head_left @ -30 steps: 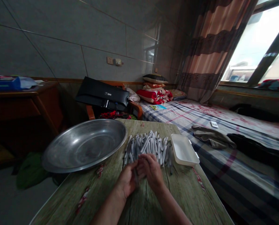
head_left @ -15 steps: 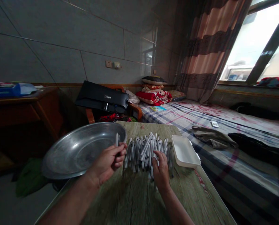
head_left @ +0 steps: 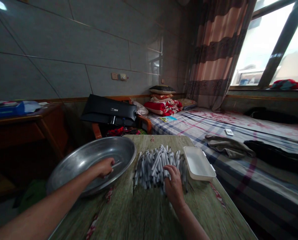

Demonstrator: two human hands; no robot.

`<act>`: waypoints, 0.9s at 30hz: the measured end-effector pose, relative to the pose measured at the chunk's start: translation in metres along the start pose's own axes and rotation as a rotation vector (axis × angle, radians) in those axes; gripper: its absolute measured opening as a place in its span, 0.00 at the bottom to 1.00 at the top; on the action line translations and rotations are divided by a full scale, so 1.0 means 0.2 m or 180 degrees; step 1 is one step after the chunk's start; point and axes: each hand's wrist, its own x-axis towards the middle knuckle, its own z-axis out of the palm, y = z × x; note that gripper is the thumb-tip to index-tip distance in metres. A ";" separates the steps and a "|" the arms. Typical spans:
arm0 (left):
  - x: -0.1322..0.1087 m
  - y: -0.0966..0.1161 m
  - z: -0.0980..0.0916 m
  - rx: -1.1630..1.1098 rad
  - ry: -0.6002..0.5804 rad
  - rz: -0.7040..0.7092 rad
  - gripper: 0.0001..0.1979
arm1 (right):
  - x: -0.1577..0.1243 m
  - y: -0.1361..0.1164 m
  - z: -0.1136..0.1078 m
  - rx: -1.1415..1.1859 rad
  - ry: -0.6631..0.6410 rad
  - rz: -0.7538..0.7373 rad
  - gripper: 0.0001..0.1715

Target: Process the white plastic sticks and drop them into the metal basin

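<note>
Head view: the left hand (head_left: 106, 167) has dropped inside the metal basin (head_left: 71, 170) with one pen (head_left: 117, 164) — now apart from the pen heap (head_left: 155, 161) toward the table's (head_left: 141, 213) far edge, where the right hand (head_left: 174, 186) curls; whether either grips, I cannot tell.

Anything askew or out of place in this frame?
Yes: the metal basin juts past the left edge of the table, so part looks unsupported. Behind, a black panel lies slanted across a wooden chair, an odd resting place.
</note>
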 end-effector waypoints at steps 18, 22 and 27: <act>-0.29 0.74 0.54 0.0431 0.0630 0.1473 0.09 | -0.04 0.04 0.05 -0.0115 0.0056 0.0090 0.32; -0.24 0.78 0.62 0.0518 0.0845 0.1113 0.10 | -0.05 0.06 0.05 -0.0108 0.0010 0.0126 0.32; -0.20 0.77 0.59 0.0058 0.0787 0.1069 0.13 | -0.06 0.05 0.05 0.0019 -0.0015 0.0224 0.31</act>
